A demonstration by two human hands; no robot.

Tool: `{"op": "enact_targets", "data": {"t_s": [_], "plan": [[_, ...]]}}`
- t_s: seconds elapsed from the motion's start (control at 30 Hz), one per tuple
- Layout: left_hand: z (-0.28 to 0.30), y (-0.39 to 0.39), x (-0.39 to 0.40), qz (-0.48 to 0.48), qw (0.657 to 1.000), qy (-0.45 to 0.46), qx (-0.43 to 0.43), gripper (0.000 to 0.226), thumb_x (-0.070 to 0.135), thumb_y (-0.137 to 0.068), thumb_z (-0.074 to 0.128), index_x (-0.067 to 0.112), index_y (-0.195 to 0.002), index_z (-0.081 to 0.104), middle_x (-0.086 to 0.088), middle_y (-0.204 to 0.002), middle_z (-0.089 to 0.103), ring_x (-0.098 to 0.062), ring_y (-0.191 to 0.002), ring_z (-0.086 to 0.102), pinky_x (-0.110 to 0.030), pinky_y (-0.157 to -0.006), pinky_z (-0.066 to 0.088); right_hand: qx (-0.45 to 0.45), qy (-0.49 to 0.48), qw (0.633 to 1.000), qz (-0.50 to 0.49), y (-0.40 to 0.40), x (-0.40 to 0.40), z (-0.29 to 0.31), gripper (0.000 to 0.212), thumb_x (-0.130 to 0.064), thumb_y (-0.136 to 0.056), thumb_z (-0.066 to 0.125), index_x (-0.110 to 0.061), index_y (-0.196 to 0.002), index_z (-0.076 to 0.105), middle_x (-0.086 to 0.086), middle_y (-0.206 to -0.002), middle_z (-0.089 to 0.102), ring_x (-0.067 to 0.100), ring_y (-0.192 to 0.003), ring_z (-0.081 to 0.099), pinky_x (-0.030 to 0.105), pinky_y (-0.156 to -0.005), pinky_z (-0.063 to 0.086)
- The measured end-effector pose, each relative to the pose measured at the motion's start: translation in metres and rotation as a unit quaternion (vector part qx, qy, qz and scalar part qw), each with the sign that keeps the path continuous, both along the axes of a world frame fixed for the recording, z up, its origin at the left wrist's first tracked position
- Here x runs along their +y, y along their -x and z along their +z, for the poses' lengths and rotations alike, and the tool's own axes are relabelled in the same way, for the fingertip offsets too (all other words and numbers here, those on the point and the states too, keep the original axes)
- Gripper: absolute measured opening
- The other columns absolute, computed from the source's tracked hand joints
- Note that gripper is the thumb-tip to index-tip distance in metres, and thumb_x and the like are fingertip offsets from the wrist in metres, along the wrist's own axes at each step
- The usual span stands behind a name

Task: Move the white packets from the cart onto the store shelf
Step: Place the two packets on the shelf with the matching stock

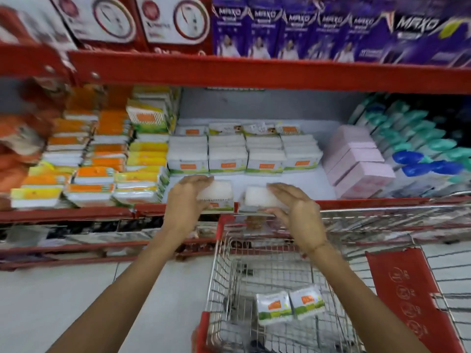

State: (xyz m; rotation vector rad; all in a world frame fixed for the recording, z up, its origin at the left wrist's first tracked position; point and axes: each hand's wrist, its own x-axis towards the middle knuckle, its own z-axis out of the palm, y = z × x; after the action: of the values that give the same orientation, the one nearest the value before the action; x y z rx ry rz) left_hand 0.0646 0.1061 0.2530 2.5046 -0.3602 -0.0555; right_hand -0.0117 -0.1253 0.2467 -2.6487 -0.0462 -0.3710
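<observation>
My left hand (188, 200) grips a white packet (218, 194) at the front edge of the store shelf (328, 202). My right hand (295, 212) grips a second white packet (257, 198) just to its right, also at the shelf's front lip. Both packets look blurred. Behind them several rows of matching white packets (243, 156) with orange labels and green bases stand on the shelf. Two more white packets (289, 305) lie side by side on the floor of the wire cart (219, 263) below my arms.
Orange and yellow packs (102, 159) are stacked to the left, pink boxes (356, 164) and teal and blue packs (418, 146) to the right. A red upper shelf (254, 72) carries purple boxes (293, 29). The cart's red child-seat flap (413, 296) is at right.
</observation>
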Motion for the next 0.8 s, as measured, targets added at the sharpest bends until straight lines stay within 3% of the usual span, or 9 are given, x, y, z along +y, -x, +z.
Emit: {"op": "enact_targets", "data": {"t_s": [0.17,0.37,0.53,0.67,0.73,0.8], "plan": [[-0.007,-0.037,0.018,0.035,0.999,-0.024,-0.001,0.068,0.004,-0.066,0.082,0.013,-0.129,0.057,-0.010,-0.134,0.059,-0.025,-0.124,0.053,-0.038,-0.109,0.042,0.030,0.012,0.999,0.004,-0.061,0.039,-0.007,0.056,-0.009,-0.072,0.077,-0.009,-0.125,0.058,0.012,-0.127,0.062,0.028,-0.119,0.056,0.042,-0.100,0.049],[-0.024,-0.052,0.034,0.029,0.998,-0.054,0.026,0.069,0.001,-0.066,0.081,0.012,-0.129,0.056,-0.011,-0.134,0.059,-0.027,-0.123,0.054,-0.039,-0.106,0.045,0.117,0.037,0.992,0.017,-0.092,0.064,-0.027,0.060,-0.010,-0.079,0.071,-0.017,-0.134,0.049,0.006,-0.140,0.051,0.022,-0.129,0.046,0.036,-0.104,0.044],[-0.038,-0.056,0.041,0.023,0.997,-0.066,0.034,0.069,0.003,-0.068,0.080,0.013,-0.131,0.054,-0.010,-0.138,0.056,-0.024,-0.127,0.051,-0.034,-0.111,0.040,0.136,0.051,0.989,0.022,-0.096,0.070,-0.039,0.059,-0.013,-0.077,0.074,-0.016,-0.132,0.051,0.005,-0.138,0.054,0.024,-0.125,0.051,0.040,-0.102,0.047],[-0.038,-0.053,0.043,-0.006,0.995,-0.095,0.029,0.073,0.006,-0.074,0.076,0.014,-0.139,0.044,-0.007,-0.147,0.045,-0.023,-0.135,0.041,-0.034,-0.113,0.036,0.154,0.059,0.986,0.030,-0.095,0.071,-0.035,0.063,-0.021,-0.081,0.070,-0.016,-0.138,0.043,0.003,-0.144,0.046,0.024,-0.131,0.043,0.037,-0.106,0.042],[-0.037,-0.044,0.039,-0.020,0.996,-0.093,0.002,0.073,0.010,-0.076,0.076,0.013,-0.141,0.041,-0.007,-0.150,0.039,-0.027,-0.139,0.034,-0.040,-0.115,0.034,0.128,0.048,0.990,0.041,-0.086,0.069,-0.032,0.063,-0.023,-0.082,0.070,-0.014,-0.138,0.043,0.004,-0.145,0.045,0.023,-0.134,0.040,0.035,-0.109,0.040],[-0.040,-0.031,0.028,-0.063,0.994,-0.052,-0.074,0.059,0.012,-0.078,0.074,0.007,-0.132,0.052,-0.012,-0.142,0.050,-0.030,-0.133,0.043,-0.044,-0.111,0.040,0.046,0.024,0.998,0.042,-0.071,0.063,-0.035,0.051,-0.022,-0.083,0.069,-0.010,-0.130,0.054,0.008,-0.134,0.057,0.022,-0.125,0.051,0.035,-0.102,0.048]]}}
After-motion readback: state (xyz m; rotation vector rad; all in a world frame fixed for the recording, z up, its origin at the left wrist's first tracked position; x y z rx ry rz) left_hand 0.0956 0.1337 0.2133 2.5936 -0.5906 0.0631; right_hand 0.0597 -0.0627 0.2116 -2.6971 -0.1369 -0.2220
